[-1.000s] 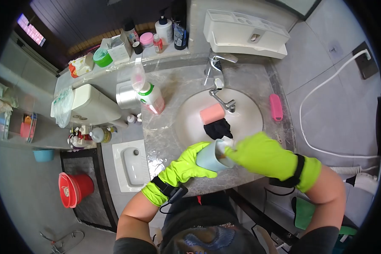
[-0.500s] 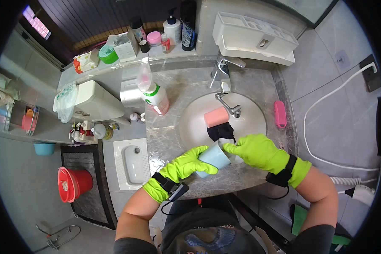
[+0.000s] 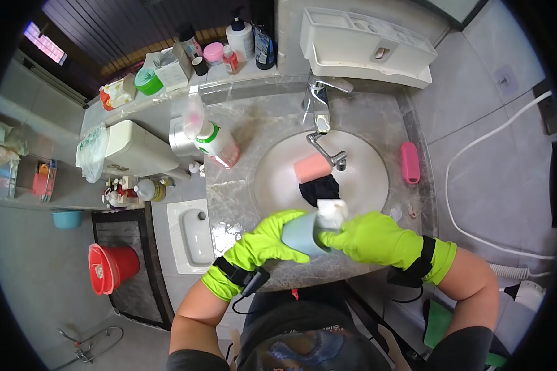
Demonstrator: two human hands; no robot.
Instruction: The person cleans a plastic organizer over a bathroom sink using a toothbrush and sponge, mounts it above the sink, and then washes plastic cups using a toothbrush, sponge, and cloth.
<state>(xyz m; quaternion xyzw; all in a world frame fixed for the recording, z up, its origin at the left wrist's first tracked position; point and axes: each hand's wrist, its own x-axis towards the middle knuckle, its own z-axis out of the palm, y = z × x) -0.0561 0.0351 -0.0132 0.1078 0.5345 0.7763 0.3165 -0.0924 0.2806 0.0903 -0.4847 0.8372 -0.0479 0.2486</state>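
Over the front rim of the sink, my left hand [image 3: 263,240], in a yellow-green rubber glove, is wrapped round a light blue cup [image 3: 299,236]. The cup is tilted, its mouth turned to the right. My right hand [image 3: 377,238], gloved alike, is closed at the cup's mouth on a crumpled white cloth [image 3: 332,210], which sticks up above the fingers. Some fingertips are hidden at the cup's rim. Just beyond the hands, a black cloth [image 3: 319,189] and a salmon-pink cup-like piece [image 3: 312,167] lie in the white sink [image 3: 368,185].
A chrome faucet [image 3: 319,108] reaches over the sink. On the grey marble counter stand a spray bottle [image 3: 220,147] at left and a pink oblong item [image 3: 410,162] at right. Toiletries line the back ledge. A red bucket [image 3: 122,267] stands on the floor, left of a squat toilet [image 3: 190,238].
The white cloth now stands up higher above the cup's mouth. My right hand has shifted slightly down and left, closer against the cup. The whole view has shifted a little.
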